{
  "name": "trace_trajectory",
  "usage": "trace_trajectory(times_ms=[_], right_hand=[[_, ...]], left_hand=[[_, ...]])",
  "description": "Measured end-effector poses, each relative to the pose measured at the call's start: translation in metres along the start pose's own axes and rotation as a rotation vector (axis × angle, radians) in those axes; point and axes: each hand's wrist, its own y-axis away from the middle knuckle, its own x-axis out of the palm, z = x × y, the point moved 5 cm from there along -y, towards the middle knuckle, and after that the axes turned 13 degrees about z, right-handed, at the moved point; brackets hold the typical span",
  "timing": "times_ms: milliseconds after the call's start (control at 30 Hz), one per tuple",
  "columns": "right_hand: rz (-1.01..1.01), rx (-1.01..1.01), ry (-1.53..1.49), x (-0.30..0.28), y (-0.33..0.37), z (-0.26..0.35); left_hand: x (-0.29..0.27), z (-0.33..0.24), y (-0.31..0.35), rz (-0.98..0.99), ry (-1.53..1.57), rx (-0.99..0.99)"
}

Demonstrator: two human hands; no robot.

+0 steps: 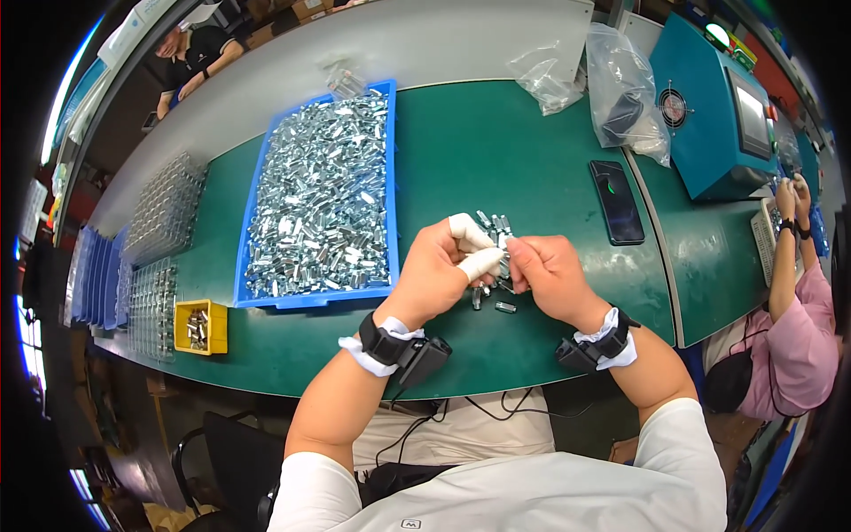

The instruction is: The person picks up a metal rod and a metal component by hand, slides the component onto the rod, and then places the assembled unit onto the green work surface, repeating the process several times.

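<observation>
My left hand [441,270] has white covers on its thumb and a finger, and these are closed in a pinch. Close against it, my right hand [551,273] pinches with thumb and bent fingers. A small shiny metal part [504,252] shows between the fingertips of both hands, mostly hidden by them. Right under and beyond the hands lies a loose pile of metal parts [499,223] of the same kind. One stray metal part [505,308] lies nearer to me. Left of my hands, a blue tray [391,177] is heaped with many such short silvery parts.
A yellow bin [220,330] with metal pieces stands at left, beside clear plastic racks [164,213] and blue dividers [97,275]. Right lie a phone [617,202] and a plastic bag [612,89] by a teal machine [709,115]. A co-worker in pink [802,341] works at far right.
</observation>
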Motion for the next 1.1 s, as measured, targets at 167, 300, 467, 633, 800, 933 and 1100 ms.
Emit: trace_trajectory(times_ms=[167,300,467,633,800,933,1100], right_hand=[[0.066,0.154,-0.493,0.005,-0.001,-0.014],[0.079,0.170,-0.546,0.007,-0.001,-0.013],[-0.017,0.128,-0.314,0.003,-0.002,-0.004],[-0.164,0.091,-0.381,-0.020,-0.003,-0.007],[-0.137,0.084,-0.378,-0.019,-0.004,-0.008],[-0.132,0.076,-0.380,-0.017,-0.003,-0.007],[-0.127,0.088,-0.378,-0.016,-0.005,-0.006]], left_hand=[[0.003,-0.011,0.004,0.025,-0.217,0.217],[0.006,-0.018,0.005,-0.002,-0.418,0.259],[0.001,-0.026,0.006,-0.091,-0.468,0.263],[-0.067,-0.048,0.024,-0.621,-0.254,0.386],[-0.068,-0.047,0.025,-0.817,-0.409,0.282],[-0.025,-0.034,0.002,-0.318,-1.011,0.360],[0.000,-0.018,-0.003,0.039,-1.355,0.245]])
